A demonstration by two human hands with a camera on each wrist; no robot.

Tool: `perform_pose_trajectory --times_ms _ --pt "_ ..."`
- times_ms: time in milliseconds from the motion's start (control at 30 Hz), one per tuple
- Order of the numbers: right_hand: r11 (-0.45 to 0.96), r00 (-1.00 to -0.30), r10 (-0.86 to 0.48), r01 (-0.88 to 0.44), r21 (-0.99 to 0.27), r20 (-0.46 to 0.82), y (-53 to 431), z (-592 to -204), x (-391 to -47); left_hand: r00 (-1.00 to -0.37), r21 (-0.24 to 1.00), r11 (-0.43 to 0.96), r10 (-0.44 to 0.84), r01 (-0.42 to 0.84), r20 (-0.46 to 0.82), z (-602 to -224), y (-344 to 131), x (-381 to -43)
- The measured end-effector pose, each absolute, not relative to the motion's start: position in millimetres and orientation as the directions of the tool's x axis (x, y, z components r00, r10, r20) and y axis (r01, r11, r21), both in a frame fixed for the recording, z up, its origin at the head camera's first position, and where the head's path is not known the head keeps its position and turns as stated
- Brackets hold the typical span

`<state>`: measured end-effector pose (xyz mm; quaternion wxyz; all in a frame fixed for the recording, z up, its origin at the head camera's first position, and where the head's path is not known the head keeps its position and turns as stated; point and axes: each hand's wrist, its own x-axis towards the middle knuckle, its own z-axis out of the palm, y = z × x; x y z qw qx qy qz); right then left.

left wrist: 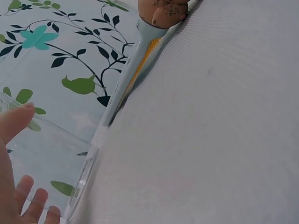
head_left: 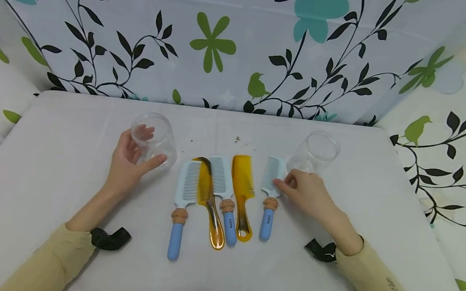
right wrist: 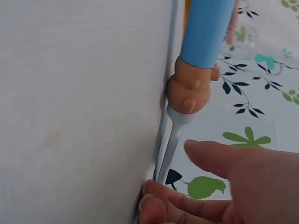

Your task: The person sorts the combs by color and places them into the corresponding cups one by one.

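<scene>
My left hand (head_left: 127, 166) holds a clear plastic cup (head_left: 167, 140), fingers behind it and thumb across its near side. In the left wrist view the thumb and several fingertips lie against the transparent wall. My right hand (head_left: 310, 193) is at the toothed head of a light blue comb (head_left: 269, 203) on the right. In the right wrist view, its fingertips touch or nearly touch the comb's edge, with the thumb (right wrist: 205, 156) held apart. The comb lies flat; its blue handle and brown figure-shaped collar point toward me.
Left of that comb lie another blue comb (head_left: 228, 227), an amber comb (head_left: 243, 179), a brown-amber comb (head_left: 214, 223) and a further blue comb (head_left: 176, 238). A second clear cup (head_left: 317, 150) stands beyond my right hand. Small dark specks dot the white tabletop (head_left: 132, 276). Patterned cloth (head_left: 230, 0) hangs behind.
</scene>
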<state>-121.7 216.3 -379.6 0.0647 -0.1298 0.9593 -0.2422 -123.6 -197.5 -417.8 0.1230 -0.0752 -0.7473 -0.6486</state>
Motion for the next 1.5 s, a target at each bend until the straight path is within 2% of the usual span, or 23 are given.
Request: perform_pose_trajectory --times_ms 267,433,867,1167,1500 --pt "0.827 -0.970 -0.239 -0.222 -0.516 0.034 215 -395 -122 -0.952 0.938 0.187 -0.039 0.293 0.305 -418 -199 -123" --pt "0.787 -0.974 -0.220 -0.205 -0.583 0.046 212 -401 -123 -0.952 0.937 0.198 -0.042 0.289 0.302 -419 -199 -123" --pt "0.621 -0.975 -0.172 0.006 -0.784 -0.144 212 -409 -128 -0.949 0.931 0.210 -0.039 0.297 0.312 -419 -200 -124" --pt "0.515 -0.952 -0.186 0.116 -0.850 -0.242 214 -409 -130 -0.950 0.928 0.228 -0.035 0.295 0.310 -419 -199 -124" --pt "0.451 -0.940 -0.209 0.154 -0.879 -0.271 216 -410 -131 -0.955 0.928 0.250 -0.043 0.275 0.294 -421 -201 -123"
